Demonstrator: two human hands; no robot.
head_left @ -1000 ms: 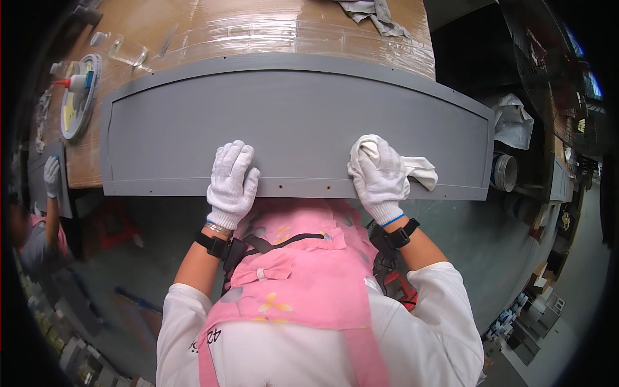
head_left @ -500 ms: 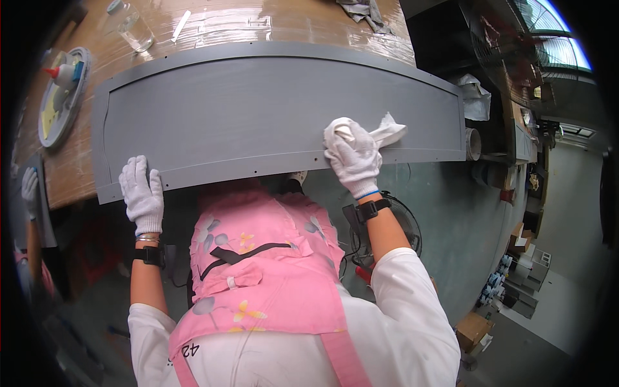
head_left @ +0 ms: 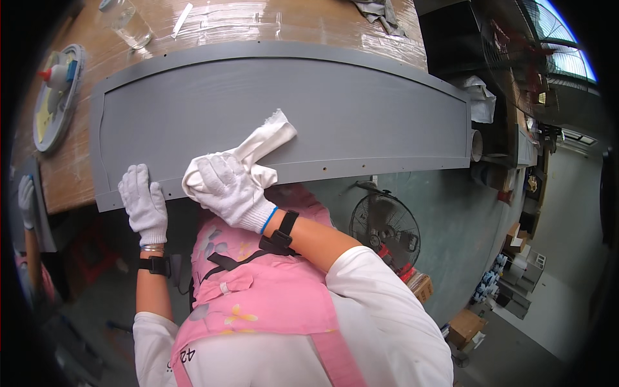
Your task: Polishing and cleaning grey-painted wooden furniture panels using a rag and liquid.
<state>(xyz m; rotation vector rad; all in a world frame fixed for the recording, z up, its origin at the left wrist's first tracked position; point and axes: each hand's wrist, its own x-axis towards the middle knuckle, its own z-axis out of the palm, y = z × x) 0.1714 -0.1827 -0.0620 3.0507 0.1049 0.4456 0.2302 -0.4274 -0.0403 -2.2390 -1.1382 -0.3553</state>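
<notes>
Right hand (head_left: 225,184) and white cloth (head_left: 267,138) have shifted left along the grey arched panel (head_left: 290,109).

Head view: I see it bunching the cloth on the panel's near edge; left hand (head_left: 145,203) rests flat beside, gripping nothing. The panel, on the wooden table (head_left: 213,19), looks uniformly matte; wiped portion indeterminable.

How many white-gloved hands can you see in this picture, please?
3. The left hand rests on the near left edge of the grey panel. The right hand presses a white cloth on it. Another person's gloved hand shows at the far left edge.
</notes>
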